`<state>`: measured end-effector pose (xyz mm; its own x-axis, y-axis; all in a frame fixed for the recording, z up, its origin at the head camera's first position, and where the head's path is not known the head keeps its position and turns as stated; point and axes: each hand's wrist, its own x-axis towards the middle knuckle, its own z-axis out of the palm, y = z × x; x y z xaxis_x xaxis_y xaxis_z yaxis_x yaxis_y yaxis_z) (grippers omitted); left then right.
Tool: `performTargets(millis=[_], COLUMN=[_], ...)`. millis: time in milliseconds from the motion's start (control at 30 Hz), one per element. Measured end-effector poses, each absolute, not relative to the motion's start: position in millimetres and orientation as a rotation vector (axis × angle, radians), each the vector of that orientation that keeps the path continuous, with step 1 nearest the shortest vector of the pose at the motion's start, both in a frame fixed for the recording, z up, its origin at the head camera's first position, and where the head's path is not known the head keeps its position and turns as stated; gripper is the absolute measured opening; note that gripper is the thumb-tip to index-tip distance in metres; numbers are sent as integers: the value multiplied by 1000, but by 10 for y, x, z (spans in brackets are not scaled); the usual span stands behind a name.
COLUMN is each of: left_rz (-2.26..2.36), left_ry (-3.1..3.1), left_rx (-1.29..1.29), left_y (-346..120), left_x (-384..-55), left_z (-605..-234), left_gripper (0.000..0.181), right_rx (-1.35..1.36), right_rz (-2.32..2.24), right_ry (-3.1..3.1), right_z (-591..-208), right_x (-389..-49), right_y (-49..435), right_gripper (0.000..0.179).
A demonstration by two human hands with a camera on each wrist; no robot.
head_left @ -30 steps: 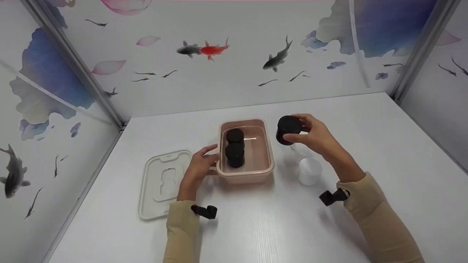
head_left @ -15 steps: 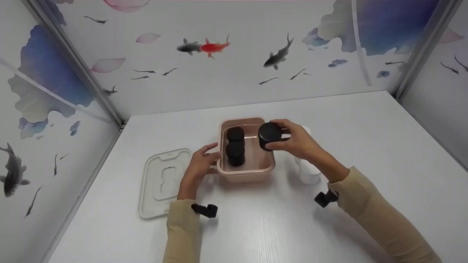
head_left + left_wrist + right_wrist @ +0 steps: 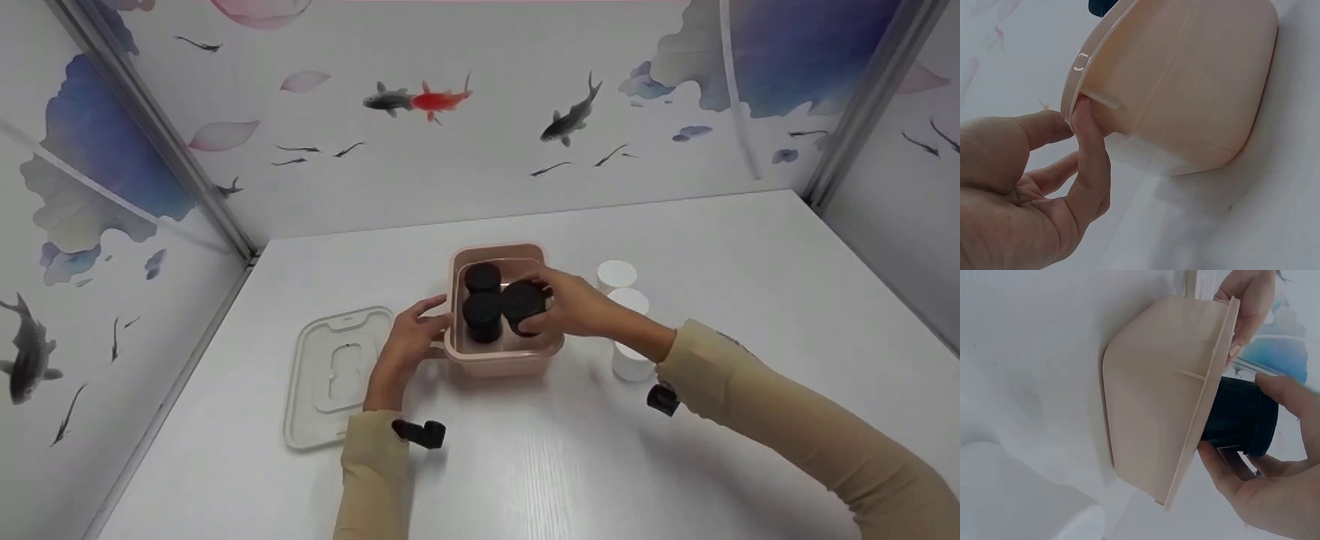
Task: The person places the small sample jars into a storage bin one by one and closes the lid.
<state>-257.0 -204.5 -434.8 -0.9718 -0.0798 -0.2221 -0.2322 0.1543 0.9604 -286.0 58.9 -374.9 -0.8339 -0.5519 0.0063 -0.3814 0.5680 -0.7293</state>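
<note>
My left hand (image 3: 409, 337) pinches the left rim of a pink plastic box (image 3: 504, 367); the left wrist view shows thumb and finger (image 3: 1090, 132) at that rim. My right hand (image 3: 576, 304) grips a black lidded jar (image 3: 523, 298) by its sides. The jar is partly below the box's rim, in the right half; the right wrist view shows its upper part (image 3: 1244, 413) still above the rim. Two more black jars, a far one (image 3: 482, 277) and a near one (image 3: 481, 309), stand upright along the box's left side.
Three white jars, the far one (image 3: 616, 274), the middle one (image 3: 630, 300) and the near one (image 3: 634, 364), stand right of the box, partly behind my right forearm. A pale flat lid (image 3: 315, 382) lies on the white table to the left. Printed panels enclose the table.
My right hand has carried the black jar leftward from above the white jars, over the box's right rim and down into the box. My left hand stays at the rim.
</note>
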Motion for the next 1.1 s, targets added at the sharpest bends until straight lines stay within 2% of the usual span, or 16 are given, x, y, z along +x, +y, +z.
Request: performTargets(millis=[400, 867, 1100], left_rz=[1962, 1973, 1966], left_ry=[2278, 2272, 2271], left_rx=[-313, -288, -293], left_y=[-2065, -2061, -2053], left_x=[-2566, -2556, -2554], left_z=[-4328, -4353, -4354], left_gripper=[48, 48, 48], right_rx=[-902, -865, -1020], right_rz=[-1009, -885, -810], right_ry=[2467, 2485, 2534], right_z=[-3708, -3811, -3897], right_x=[-2893, -2918, -2923], right_y=[389, 185, 119], right_gripper=[64, 67, 63])
